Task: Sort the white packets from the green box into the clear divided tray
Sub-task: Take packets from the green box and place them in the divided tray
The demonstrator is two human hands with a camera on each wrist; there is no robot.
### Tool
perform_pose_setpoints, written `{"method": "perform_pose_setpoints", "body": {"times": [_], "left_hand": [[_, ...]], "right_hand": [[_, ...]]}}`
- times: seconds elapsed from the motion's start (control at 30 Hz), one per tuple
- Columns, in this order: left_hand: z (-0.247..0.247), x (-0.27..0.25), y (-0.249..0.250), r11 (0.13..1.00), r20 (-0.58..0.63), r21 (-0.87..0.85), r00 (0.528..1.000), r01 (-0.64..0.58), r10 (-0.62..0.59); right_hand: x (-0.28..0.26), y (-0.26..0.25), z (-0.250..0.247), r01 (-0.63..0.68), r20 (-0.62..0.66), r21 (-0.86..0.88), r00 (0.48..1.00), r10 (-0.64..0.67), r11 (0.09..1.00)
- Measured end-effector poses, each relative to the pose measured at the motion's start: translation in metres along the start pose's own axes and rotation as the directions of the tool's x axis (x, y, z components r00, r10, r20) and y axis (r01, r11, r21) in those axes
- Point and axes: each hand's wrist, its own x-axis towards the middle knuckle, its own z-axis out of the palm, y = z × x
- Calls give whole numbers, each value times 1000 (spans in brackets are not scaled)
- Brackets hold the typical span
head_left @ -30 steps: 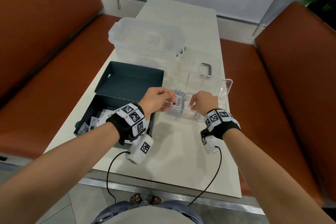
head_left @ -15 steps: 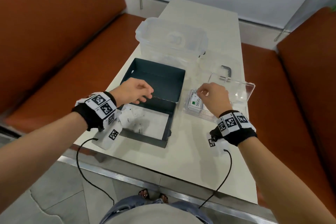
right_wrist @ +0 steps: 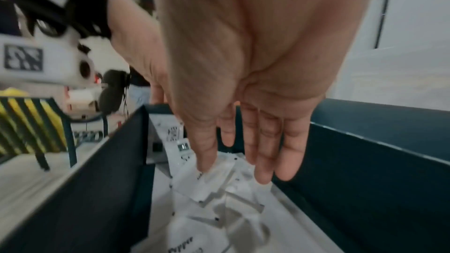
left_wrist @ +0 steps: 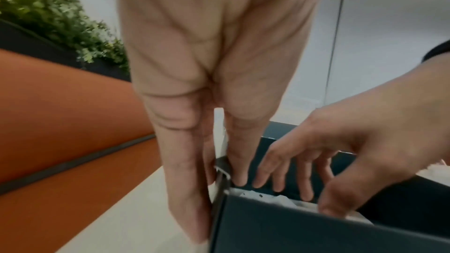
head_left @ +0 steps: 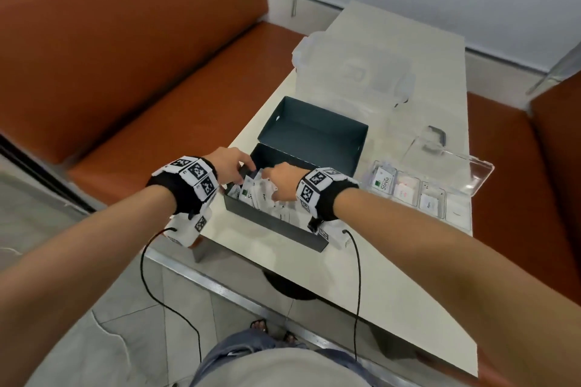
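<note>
Neither hand has a packet yet: the left hand (left_wrist: 219, 103) pinches the green box's (head_left: 276, 223) near corner wall between thumb and fingers, while the right hand (right_wrist: 243, 84) reaches in with straight, spread fingers just touching the white packets (right_wrist: 219, 189). Loosely heaped, several may lift together and one could drop outside. Beside the box, the clear divided tray (head_left: 471, 195) already holds packets in its compartments, one marked Stevia.

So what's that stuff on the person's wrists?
Each bare arm wears a black wristband covered in white squares printed with black-and-white square codes. Under each wrist hangs a small white camera box with its own code, and a thin black cable trails from each.
</note>
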Motion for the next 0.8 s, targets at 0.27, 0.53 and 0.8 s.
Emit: {"method": "perform_pose_setpoints", "body": {"times": [0.27, 0.53, 0.8], "left_hand": [[7, -2, -1, 998, -85, 52, 996, -22, 26], [1, 5, -11, 997, -3, -69, 1000, -29, 29], [4, 8, -15, 992, -23, -110, 998, -57, 55]], "right_hand": [[17, -23, 6, -84, 96, -148, 990, 99, 985], [17, -15, 8, -53, 108, -136, 992, 68, 989], [9, 10, 5, -116, 28, 263, 993, 113, 958]]}}
